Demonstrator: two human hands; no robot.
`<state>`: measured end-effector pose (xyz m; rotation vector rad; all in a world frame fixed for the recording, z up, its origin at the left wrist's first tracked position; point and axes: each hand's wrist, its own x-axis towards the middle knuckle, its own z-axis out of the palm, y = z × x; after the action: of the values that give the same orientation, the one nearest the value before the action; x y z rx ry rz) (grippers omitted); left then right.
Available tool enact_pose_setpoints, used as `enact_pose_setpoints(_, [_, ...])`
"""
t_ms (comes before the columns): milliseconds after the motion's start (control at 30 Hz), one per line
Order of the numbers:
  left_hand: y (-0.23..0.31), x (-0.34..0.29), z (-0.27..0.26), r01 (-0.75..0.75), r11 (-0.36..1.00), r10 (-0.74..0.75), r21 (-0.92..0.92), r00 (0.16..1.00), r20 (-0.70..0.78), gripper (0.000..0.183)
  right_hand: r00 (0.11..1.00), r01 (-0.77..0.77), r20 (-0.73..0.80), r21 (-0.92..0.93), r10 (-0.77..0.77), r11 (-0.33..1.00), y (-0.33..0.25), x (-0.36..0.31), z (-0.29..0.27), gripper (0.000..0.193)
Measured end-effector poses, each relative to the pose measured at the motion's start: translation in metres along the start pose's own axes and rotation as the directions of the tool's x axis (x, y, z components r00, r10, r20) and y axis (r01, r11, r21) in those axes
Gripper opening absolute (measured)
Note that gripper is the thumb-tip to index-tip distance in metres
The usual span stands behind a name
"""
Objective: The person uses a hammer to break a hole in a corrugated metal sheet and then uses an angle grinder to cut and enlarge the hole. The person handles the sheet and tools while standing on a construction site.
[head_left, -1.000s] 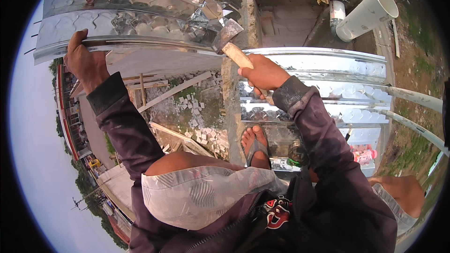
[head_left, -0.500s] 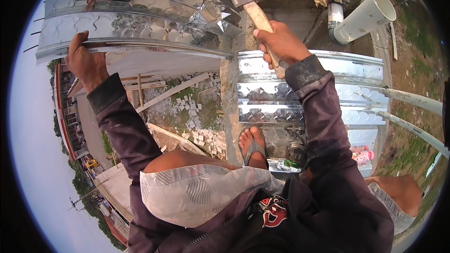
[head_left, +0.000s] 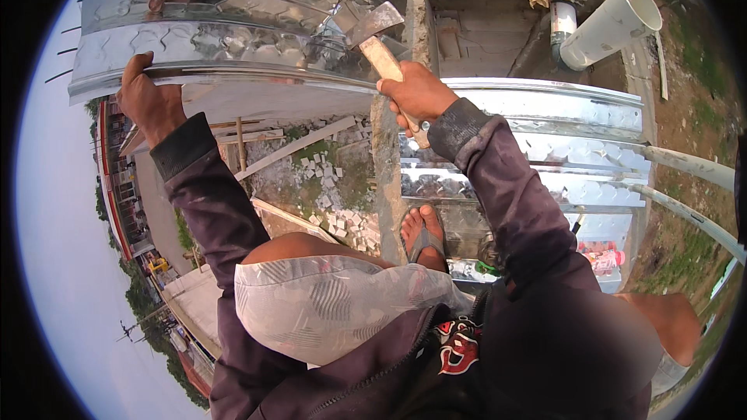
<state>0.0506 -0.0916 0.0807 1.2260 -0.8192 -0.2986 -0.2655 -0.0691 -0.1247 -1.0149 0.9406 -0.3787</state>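
My right hand (head_left: 420, 93) is closed round the pale wooden handle of a hatchet (head_left: 381, 58). Its dull metal head lies over the right end of a shiny ribbed metal sheet (head_left: 210, 39); whether it touches the sheet I cannot tell. At the upper left, my left hand (head_left: 152, 101) grips that sheet's near edge, thumb on top and fingers curled beneath, partly hidden. The sheet has raised ribs and wavy embossing, and its right end looks bent and crumpled. Other ribbed metal decking (head_left: 537, 113) lies below and right of my right hand.
A concrete-edged opening (head_left: 482, 31) lies beyond the decking, with a wide white pipe (head_left: 611, 27) and a smaller capped pipe (head_left: 562, 19) beside it. Pale hoses (head_left: 692, 159) cross at right. Lower ground with broken tiles (head_left: 342, 218) drops away at left. A pink-labelled bottle (head_left: 607, 258) rests near my leg.
My right hand has moved left with the hatchet, bringing its head from over the concrete edge onto the sheet's end. My left hand keeps its hold on the sheet.
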Motion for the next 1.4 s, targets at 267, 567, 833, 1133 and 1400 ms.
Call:
enact_pose_setpoints(267, [0.009,-0.013,0.017,0.009,0.999,-0.009,-0.045,1.0,0.004,0.01,0.957,0.133,-0.282,0.225,-0.066,0.965,-0.007,-0.01,-0.003,0.025])
enact_pose_setpoints(567, [0.006,-0.012,0.011,-0.201,0.975,0.196,0.092,0.979,0.062,0.008,0.971,0.162,-0.232,0.46,-0.058,0.873,0.005,-0.017,0.016,0.022])
enact_pose_setpoints(833, [0.016,-0.021,0.022,-0.086,0.991,0.091,-0.106,0.995,0.048,0.006,0.973,0.171,-0.23,0.691,-0.01,0.702,0.016,-0.021,0.027,0.017])
enact_pose_setpoints(1133, [-0.004,-0.01,0.013,-0.174,0.985,0.174,-0.011,0.975,0.139,0.007,0.978,0.199,-0.198,0.809,-0.063,0.553,-0.002,-0.031,0.034,0.02])
enact_pose_setpoints(1400, [0.002,-0.002,0.007,-0.634,0.647,0.482,0.423,0.77,0.418,0.005,0.997,0.079,-0.068,0.805,-0.042,0.588,0.009,-0.031,0.054,0.02])
